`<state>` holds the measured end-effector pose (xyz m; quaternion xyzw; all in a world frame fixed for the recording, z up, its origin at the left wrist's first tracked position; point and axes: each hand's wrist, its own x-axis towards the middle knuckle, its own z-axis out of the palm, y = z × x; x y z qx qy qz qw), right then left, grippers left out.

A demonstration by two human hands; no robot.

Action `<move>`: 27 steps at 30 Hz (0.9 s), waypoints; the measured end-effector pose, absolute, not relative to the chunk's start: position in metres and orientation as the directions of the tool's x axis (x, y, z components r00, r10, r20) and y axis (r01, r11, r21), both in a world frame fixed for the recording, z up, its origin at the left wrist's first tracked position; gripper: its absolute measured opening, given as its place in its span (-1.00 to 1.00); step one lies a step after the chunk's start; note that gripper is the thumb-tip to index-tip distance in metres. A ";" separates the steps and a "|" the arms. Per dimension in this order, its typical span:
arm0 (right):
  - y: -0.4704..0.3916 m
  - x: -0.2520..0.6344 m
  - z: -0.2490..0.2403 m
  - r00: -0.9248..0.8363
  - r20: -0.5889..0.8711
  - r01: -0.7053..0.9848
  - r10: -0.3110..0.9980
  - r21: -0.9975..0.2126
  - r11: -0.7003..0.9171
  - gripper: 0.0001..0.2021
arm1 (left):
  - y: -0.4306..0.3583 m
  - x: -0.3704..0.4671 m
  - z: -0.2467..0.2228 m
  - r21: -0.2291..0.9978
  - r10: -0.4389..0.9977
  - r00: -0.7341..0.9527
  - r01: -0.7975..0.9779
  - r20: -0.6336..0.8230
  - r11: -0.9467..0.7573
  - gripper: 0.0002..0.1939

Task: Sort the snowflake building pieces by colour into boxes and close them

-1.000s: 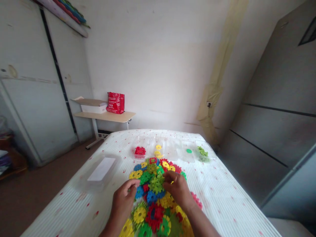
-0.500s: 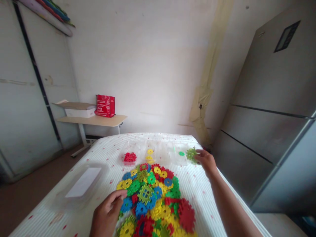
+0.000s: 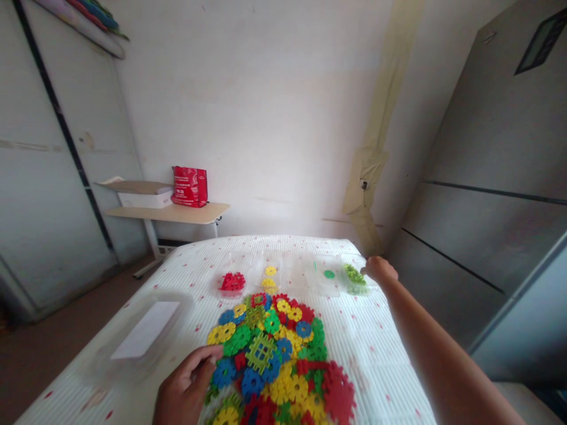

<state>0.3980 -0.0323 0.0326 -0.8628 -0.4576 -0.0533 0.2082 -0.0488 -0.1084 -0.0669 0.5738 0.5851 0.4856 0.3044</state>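
My left hand [image 3: 188, 383] rests at the left edge of a heap of plastic interlocking pieces, fingers loosely curled and holding nothing that shows. Its index fingertip is beside a green flower-shaped piece [image 3: 239, 338]. A light green square piece [image 3: 262, 353] lies near the middle of the heap, with blue disc pieces [image 3: 252, 382] around it. My right hand [image 3: 381, 270] is at the far right, beside a clear container of light green pieces [image 3: 354, 275]. Its fingers are mostly hidden, so I cannot tell whether they grip anything.
A row of clear containers runs along the far side, with red pieces [image 3: 233, 282], yellow pieces [image 3: 269, 283] and a green disc [image 3: 329, 274]. At left lies a clear plastic lid or tray with a white paper [image 3: 146, 329]. A refrigerator [image 3: 478, 236] stands right.
My right hand has moved slightly right and away from the light green piece it held. Light green pieces now show in the far-right container. My left hand has barely moved.
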 end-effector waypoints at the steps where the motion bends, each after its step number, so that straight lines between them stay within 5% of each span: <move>1: -0.033 0.395 0.036 0.598 0.260 0.798 0.758 -0.279 -0.534 -0.82 | -0.108 -0.049 -0.066 0.920 0.969 -0.160 0.373 0.189 -0.118 -0.69; 9: -0.059 0.350 0.061 0.526 0.288 0.850 0.800 -0.177 -0.496 -0.70 | -0.107 -0.050 -0.069 0.935 0.971 -0.150 0.329 0.187 -0.129 -0.70; 17: -0.086 0.266 0.038 0.130 0.396 0.879 0.909 -0.471 0.080 -0.76 | -0.110 -0.052 -0.066 0.930 0.954 -0.177 0.322 0.240 -0.175 -0.74; 21: -0.093 0.231 0.023 0.050 0.329 0.820 0.943 -0.552 0.149 -0.75 | -0.110 -0.053 -0.062 0.916 0.939 -0.202 0.352 0.278 -0.195 -0.74; 27: -0.105 0.192 0.011 -0.037 0.219 0.852 0.975 -0.502 0.145 -0.80 | -0.110 -0.059 -0.061 0.889 0.926 -0.213 0.408 0.312 -0.206 -0.73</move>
